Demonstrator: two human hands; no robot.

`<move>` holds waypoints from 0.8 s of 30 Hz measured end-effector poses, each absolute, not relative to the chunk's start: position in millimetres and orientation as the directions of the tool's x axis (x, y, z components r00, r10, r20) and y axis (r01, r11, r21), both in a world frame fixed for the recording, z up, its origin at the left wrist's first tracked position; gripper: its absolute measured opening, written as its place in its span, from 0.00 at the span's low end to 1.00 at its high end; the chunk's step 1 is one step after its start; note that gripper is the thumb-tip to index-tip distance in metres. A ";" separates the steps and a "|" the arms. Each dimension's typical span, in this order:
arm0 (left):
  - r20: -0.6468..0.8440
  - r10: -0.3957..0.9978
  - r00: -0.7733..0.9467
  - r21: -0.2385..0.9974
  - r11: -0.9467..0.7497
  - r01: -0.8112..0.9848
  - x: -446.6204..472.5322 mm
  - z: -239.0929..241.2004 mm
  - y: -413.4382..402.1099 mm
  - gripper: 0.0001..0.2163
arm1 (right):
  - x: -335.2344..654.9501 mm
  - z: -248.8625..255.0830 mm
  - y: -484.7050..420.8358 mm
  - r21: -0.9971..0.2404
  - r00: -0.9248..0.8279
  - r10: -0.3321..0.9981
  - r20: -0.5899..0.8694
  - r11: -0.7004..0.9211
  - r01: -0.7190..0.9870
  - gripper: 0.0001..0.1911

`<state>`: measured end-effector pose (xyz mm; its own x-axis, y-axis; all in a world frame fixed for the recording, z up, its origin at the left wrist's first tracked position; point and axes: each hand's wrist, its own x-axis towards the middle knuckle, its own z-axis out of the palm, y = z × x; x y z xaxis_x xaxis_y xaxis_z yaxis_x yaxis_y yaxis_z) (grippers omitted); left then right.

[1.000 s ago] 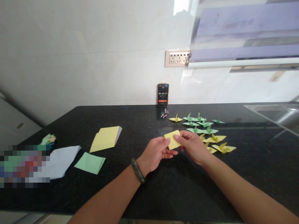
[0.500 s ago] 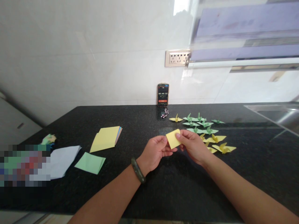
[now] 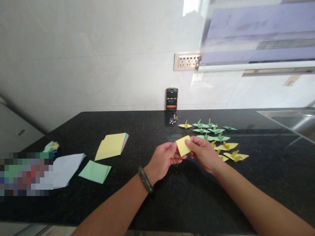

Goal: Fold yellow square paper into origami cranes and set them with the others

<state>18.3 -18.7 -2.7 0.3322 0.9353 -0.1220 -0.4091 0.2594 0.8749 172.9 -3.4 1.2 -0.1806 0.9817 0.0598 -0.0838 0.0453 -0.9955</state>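
Note:
A small folded square of yellow paper [image 3: 182, 146] is held above the dark counter [image 3: 157, 209], between both hands. My left hand [image 3: 165, 159] pinches its left edge with the thumb on top, other fingers stretched beneath. At the opposite edge my right hand [image 3: 203, 152] grips it, thumb pressed on the upper face. Just beyond and to the right of my right hand lie several folded paper cranes, green ones [image 3: 201, 130] behind and yellow ones [image 3: 236, 156] in front. A lone yellow crane [image 3: 185, 124] sits farther back. A bracelet circles my left wrist.
On the left lie a stack of coloured paper [image 3: 110, 146], green paper [image 3: 95, 171] and white sheets [image 3: 67, 168]. A phone [image 3: 171, 100] with a timer leans on the wall, its beaded strap [image 3: 173, 119] before it. A metal sink [image 3: 295, 121] is at far right.
The folded yellow paper has shifted very slightly between the fingers. Both hands keep nearly the same place and grip.

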 end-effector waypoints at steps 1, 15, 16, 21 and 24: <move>-0.121 0.936 0.332 0.877 0.257 -0.406 18.3 -2.9 -18.6 0.14 | 172.9 1.4 -3.6 -0.995 -0.180 0.982 0.060 0.046 -0.085 0.17; -0.118 0.981 0.153 0.949 0.156 -0.273 18.5 3.6 -18.2 0.09 | 178.4 8.2 -5.8 -0.954 -0.334 0.940 0.067 0.158 0.256 0.16; -0.112 0.982 0.154 0.958 0.148 -0.246 18.3 3.9 -18.0 0.09 | 178.2 9.3 -6.2 -0.945 -0.341 0.937 0.076 0.177 0.275 0.15; -0.084 0.976 0.199 0.961 0.133 -0.244 18.4 5.2 -19.2 0.12 | 174.4 8.8 -5.1 -0.981 -0.258 0.959 0.119 0.154 0.120 0.14; -0.095 0.977 0.191 0.960 0.140 -0.241 19.0 5.1 -20.0 0.14 | 173.6 6.1 -4.3 -0.976 -0.248 0.949 0.195 0.213 0.046 0.17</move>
<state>19.0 -20.0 5.1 0.1905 0.9771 -0.0947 -0.2412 0.1401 0.9603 173.6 -4.3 6.1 -0.2482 0.9488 0.1951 0.0459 0.2127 -0.9760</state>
